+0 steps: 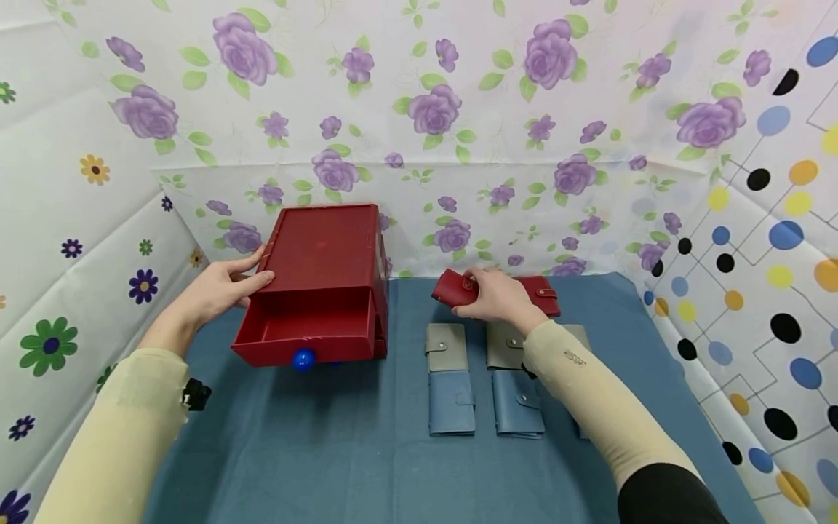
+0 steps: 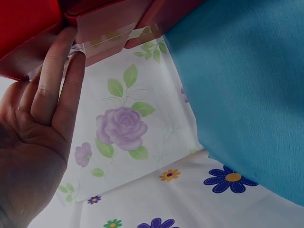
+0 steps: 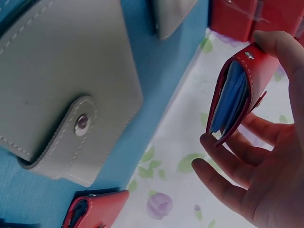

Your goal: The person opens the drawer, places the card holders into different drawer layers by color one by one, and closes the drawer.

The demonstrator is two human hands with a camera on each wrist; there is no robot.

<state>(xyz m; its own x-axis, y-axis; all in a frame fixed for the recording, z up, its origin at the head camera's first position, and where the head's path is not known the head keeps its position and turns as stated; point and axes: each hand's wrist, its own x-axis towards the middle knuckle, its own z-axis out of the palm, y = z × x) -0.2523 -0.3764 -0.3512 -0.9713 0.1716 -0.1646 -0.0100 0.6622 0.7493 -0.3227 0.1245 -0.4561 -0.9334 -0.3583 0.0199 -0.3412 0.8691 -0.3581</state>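
My right hand (image 1: 500,297) pinches a red snap-strap card holder (image 1: 453,288) between thumb and fingers. In the right wrist view, blue inserts show inside that card holder's open end. A second red card holder (image 1: 542,294) lies just right of the hand. My left hand (image 1: 219,287) rests against the left side of a red drawer box (image 1: 321,247), its thumb near the front top corner. The left wrist view shows its fingers nearly straight along the box's side. The box's upper drawer (image 1: 310,348), with a blue knob (image 1: 304,359), is pulled out; its visible inside holds nothing.
Grey card holders (image 1: 447,346) stand in a row before the red ones, with blue card holders (image 1: 452,404) nearer me. My right forearm partly hides the rightmost pair. A blue cloth (image 1: 366,466) covers the table; patterned sheets enclose the back and sides.
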